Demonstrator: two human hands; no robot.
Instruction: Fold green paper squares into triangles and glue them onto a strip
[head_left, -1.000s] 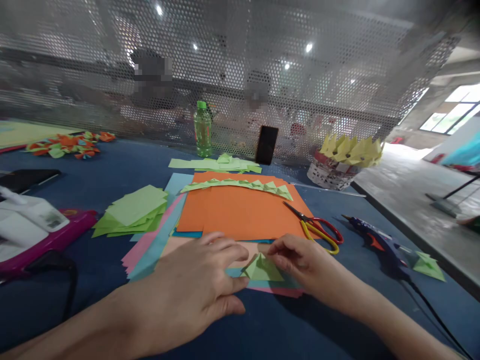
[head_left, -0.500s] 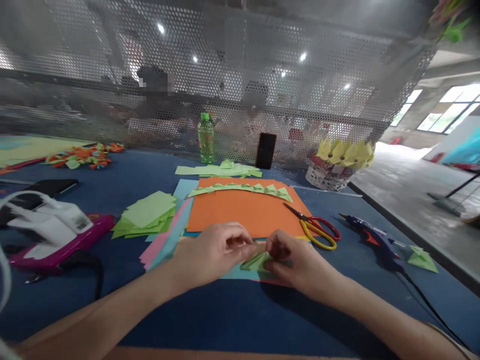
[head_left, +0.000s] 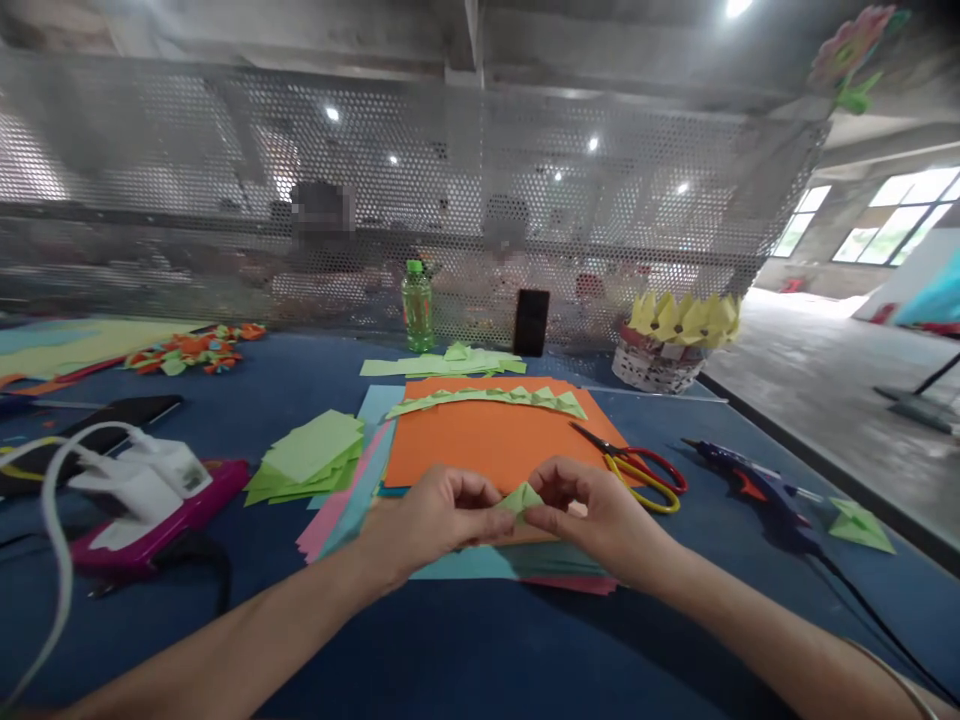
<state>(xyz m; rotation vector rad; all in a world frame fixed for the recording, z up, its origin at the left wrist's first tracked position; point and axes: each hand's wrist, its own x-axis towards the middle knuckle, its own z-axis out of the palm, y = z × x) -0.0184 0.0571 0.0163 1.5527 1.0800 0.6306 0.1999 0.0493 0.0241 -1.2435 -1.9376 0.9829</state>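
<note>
Between my two hands is a small folded piece of light green paper (head_left: 520, 499), raised to a point. My left hand (head_left: 457, 510) pinches its left side, and my right hand (head_left: 581, 505) pinches its right side. Both are just above a stack of orange paper (head_left: 465, 445) with light blue sheets (head_left: 472, 564) showing at its front. Across the back of the orange sheets lies a green paper strip (head_left: 480, 396) bearing a row of folded points. To the left is a pile of green paper squares (head_left: 315, 450).
Red-and-yellow-handled scissors (head_left: 637, 470) and a glue gun (head_left: 750, 478) lie on the right, near another folded green piece (head_left: 861, 525). A pink power strip (head_left: 169, 515) sits left. Behind stand a green bottle (head_left: 418, 308), a phone (head_left: 531, 322) and a yellow-topped basket (head_left: 667, 345).
The folded green paper has come up off the sheets and now stands pinched between both hands, where it lay flatter before. My view has tilted up slightly.
</note>
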